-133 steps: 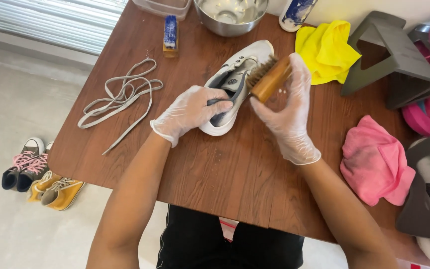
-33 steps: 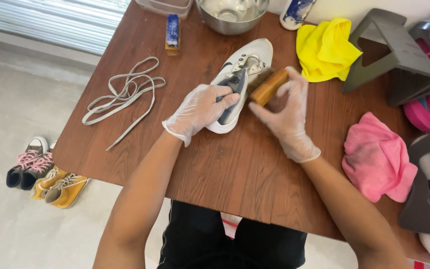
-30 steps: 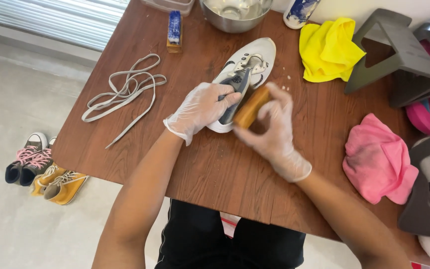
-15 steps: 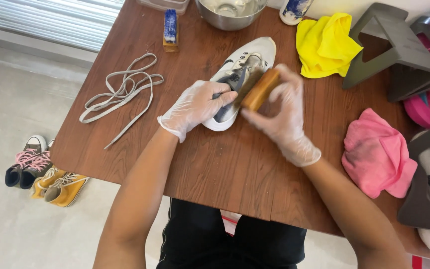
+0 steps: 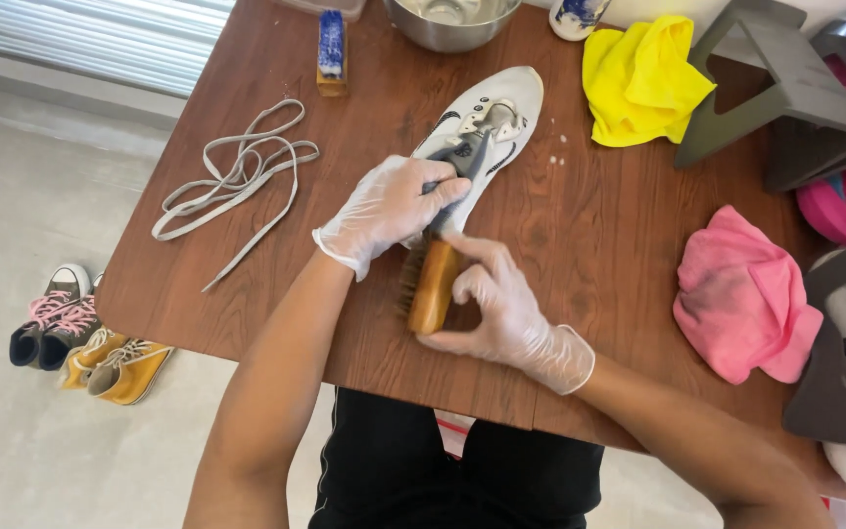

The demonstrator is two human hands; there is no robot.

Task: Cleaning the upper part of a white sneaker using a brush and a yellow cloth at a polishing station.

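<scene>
A white sneaker (image 5: 504,110) with grey trim lies on the brown wooden table (image 5: 589,235), toe pointing away from me. My left hand (image 5: 391,210), in a thin clear glove, grips the shoe around its middle and tongue. My right hand (image 5: 503,306), also gloved, holds a wooden brush (image 5: 432,285) against the heel end of the shoe, bristles facing left. The heel itself is hidden behind my hands and the brush.
Loose grey laces (image 5: 232,182) lie at the table's left. A steel bowl (image 5: 450,21), a small blue-topped brush (image 5: 330,49) and a yellow cloth (image 5: 641,80) sit at the back. A pink cloth (image 5: 744,297) and grey shoe stands (image 5: 785,93) are right. Small shoes (image 5: 85,338) stand on the floor.
My right hand has drawn the brush from the shoe's upper side down toward me to its heel end. My left hand has stayed on the shoe.
</scene>
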